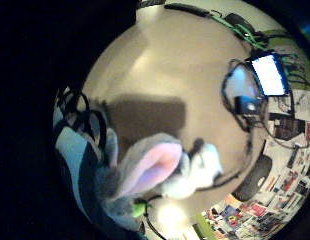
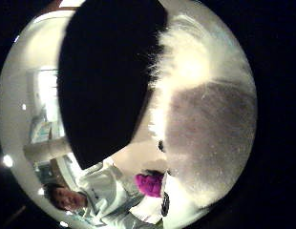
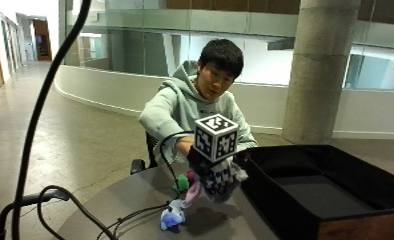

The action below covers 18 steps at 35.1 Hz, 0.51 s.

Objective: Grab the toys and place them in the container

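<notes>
My gloved right hand is raised above the round table and grips a grey plush rabbit. Its pink-lined ear hangs down toward the table. In the palm views the ear and the grey and white fur sit close to the palm. A small blue and white toy lies on the table below the hand, and it shows beside the ear. A magenta toy and a green one lie behind the hand. The black container stands just right of the hand.
The container is a large open box with tall dark walls and takes up the table's right side. The person's bare left hand is hidden behind the raised one. A lit screen shows past the table's edge.
</notes>
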### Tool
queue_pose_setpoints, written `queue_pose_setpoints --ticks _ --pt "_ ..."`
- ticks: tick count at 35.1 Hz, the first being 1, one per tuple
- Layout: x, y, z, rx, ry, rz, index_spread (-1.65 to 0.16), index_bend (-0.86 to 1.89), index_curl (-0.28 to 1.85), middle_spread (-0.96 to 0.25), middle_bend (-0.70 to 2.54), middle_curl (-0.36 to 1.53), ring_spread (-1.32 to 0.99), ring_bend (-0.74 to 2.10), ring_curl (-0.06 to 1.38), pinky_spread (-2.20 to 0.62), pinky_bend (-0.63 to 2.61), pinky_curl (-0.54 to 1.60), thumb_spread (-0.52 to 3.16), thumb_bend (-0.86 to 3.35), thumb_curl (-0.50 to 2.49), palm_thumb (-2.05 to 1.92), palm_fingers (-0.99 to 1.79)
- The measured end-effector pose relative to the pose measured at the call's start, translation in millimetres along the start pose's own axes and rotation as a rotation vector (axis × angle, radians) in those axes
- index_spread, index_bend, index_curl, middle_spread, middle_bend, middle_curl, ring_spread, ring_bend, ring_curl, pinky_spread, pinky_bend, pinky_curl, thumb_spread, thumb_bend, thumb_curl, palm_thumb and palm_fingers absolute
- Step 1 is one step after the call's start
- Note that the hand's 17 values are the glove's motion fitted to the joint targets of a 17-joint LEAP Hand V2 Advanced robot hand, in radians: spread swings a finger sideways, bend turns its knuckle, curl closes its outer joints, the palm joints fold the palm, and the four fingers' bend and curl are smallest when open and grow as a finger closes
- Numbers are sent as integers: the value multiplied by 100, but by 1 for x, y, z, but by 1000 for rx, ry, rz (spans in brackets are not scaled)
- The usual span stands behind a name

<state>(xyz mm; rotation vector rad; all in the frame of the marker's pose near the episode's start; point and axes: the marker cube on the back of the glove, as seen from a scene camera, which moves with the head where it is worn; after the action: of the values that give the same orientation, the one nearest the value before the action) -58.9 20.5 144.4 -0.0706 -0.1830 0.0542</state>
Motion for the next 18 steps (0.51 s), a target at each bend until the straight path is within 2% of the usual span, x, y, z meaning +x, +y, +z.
queue_pose_setpoints --ticks 5,9,18 --pt "-8 29 -66 51 65 -10 -27 101 45 -16 130 62 -34 127 54 -35 94 46 54 23 53 58 125" --pt "-28 50 -125 158 76 -41 -27 108 50 -16 135 65 -33 132 57 -36 99 49 49 22 56 57 120" --pt "-126 75 -221 451 96 -132 -26 116 59 -15 141 69 -32 139 60 -36 105 54 41 21 63 56 112"
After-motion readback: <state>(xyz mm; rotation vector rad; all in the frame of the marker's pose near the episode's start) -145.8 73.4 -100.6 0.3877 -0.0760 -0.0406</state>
